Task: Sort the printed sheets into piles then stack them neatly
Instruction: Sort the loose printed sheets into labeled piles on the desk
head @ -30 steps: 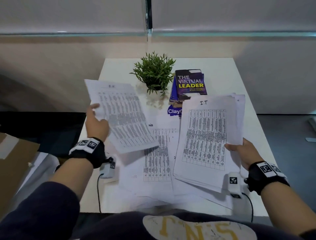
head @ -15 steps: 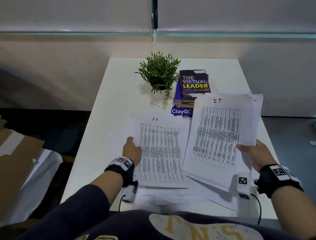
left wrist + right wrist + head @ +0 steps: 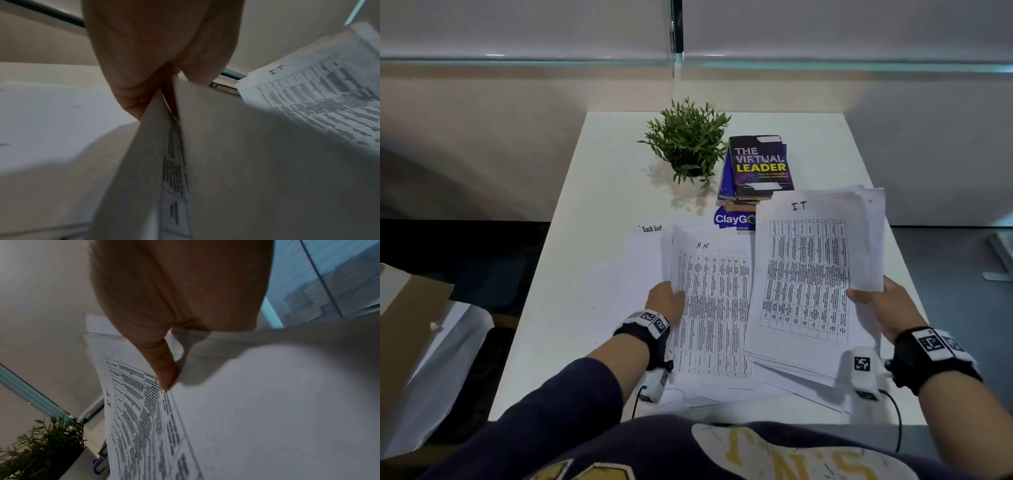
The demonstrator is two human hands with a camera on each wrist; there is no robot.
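The head camera looks forward and down from above the seated person onto the white table [image 3: 599, 212], taking in both wrists. Each wrist camera sits low, pressed close behind its own palm, facing outward along the fingers. All three views catch the sheet marked I.T [image 3: 804, 274] [image 3: 320, 104] [image 3: 139, 410]; the head and right wrist views share the plant [image 3: 688, 140] [image 3: 41, 449].

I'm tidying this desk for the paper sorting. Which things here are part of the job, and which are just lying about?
Part of the job:
- I.T. sheets, held by the right hand
- H.R. sheets, edge lifted by the left hand
- Task list sheet and the loose sheets beneath

Just lying about:
- plant
- books
- ClayGo card
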